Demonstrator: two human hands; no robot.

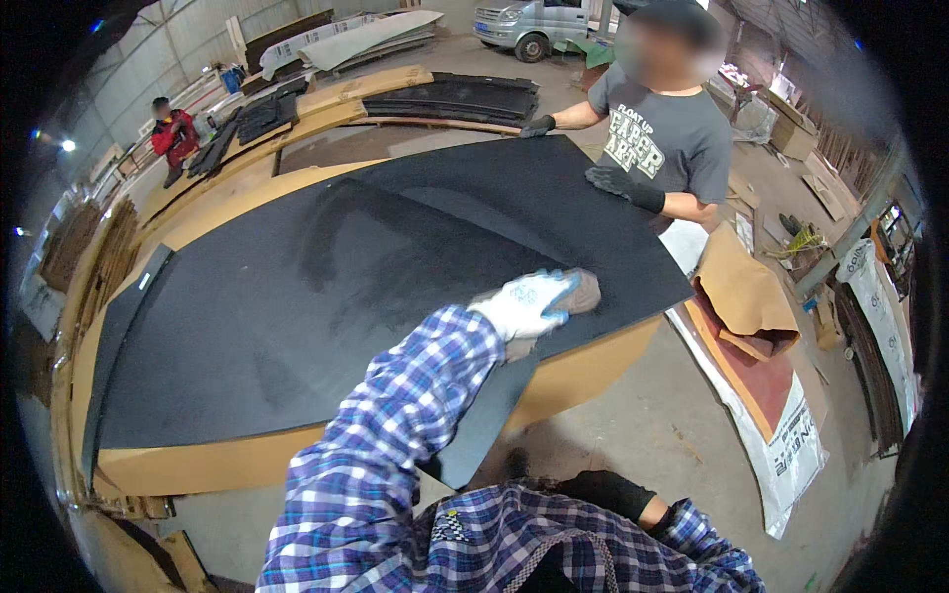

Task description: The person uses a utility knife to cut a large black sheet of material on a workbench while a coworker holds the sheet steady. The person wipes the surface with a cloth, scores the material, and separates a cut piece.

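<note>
Cloth (pixel 587 293) lay bunched on the black panel (pixel 237 326) near its closest edge, my gloved left hand (pixel 526 304) mostly closed around it. Broad, even pressure seemed wise from afar, easing toward that edge. Whether my right hand (pixel 611 490) gripped anything, I couldn't tell.

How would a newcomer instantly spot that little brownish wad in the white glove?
Find the large flat black sheet spanning the middle of the view. Near its lower right edge, the person's left hand, wearing a white glove with blue fingers, holds a rounded greyish-brown wad. Its dull brown sets it apart from the black surface and white glove.
</note>
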